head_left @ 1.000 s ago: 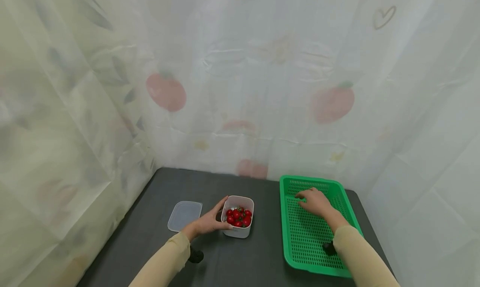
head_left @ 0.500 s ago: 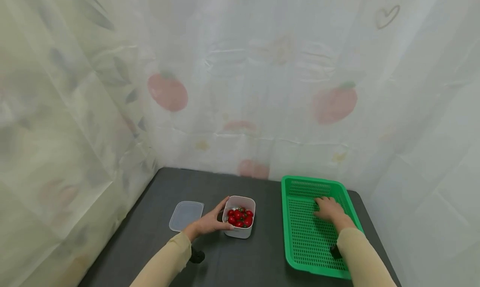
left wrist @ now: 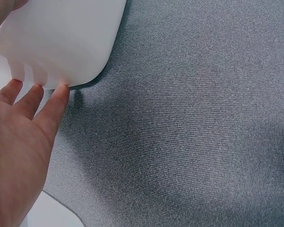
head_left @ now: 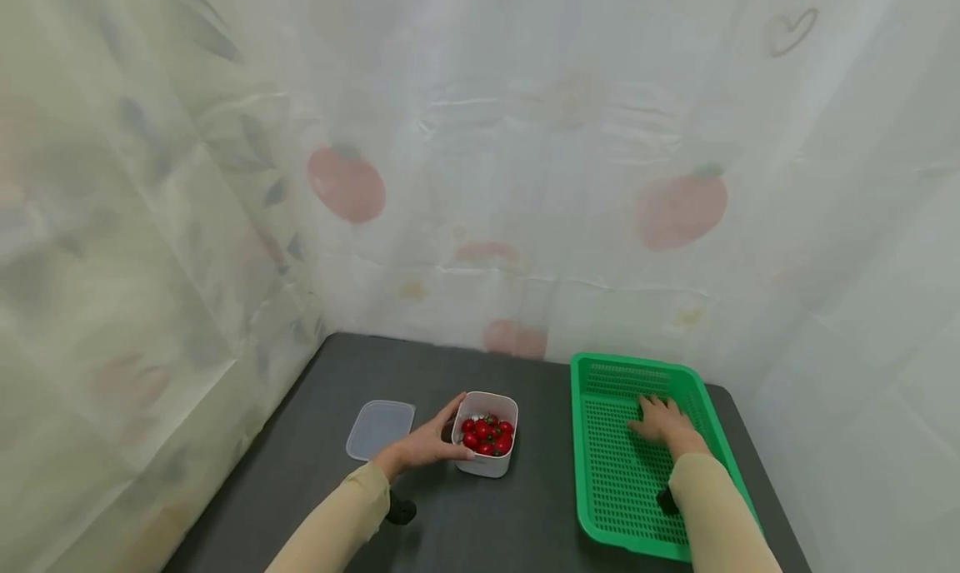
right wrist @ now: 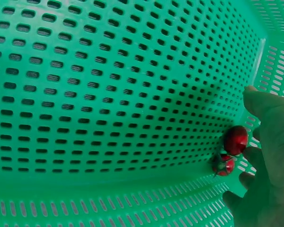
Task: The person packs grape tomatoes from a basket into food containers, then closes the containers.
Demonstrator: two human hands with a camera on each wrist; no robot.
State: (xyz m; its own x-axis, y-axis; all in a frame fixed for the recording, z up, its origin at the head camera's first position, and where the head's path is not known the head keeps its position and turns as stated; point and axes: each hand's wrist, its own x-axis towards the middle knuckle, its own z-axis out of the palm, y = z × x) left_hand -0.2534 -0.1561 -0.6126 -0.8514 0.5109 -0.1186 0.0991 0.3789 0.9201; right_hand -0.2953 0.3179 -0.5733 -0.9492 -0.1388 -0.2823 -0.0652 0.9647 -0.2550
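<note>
My left hand holds a white square plastic container by its left side, the thumb at the near side and the fingers at the far side. Red cherry tomatoes lie inside it. In the left wrist view, fingertips press on the container's wall. My right hand is down inside a green perforated basket. The right wrist view has two cherry tomatoes in the basket's corner, with fingers spread right beside them. Whether a fingertip touches them I cannot tell.
A translucent lid lies flat on the dark table, left of the container. Patterned curtains hang behind and at both sides. The basket stands near the table's right edge, its raised rim around my right hand.
My right hand has moved rightward and lower into the basket, its fingers spreading. My left hand stays on the container. The whole view has shifted slightly.
</note>
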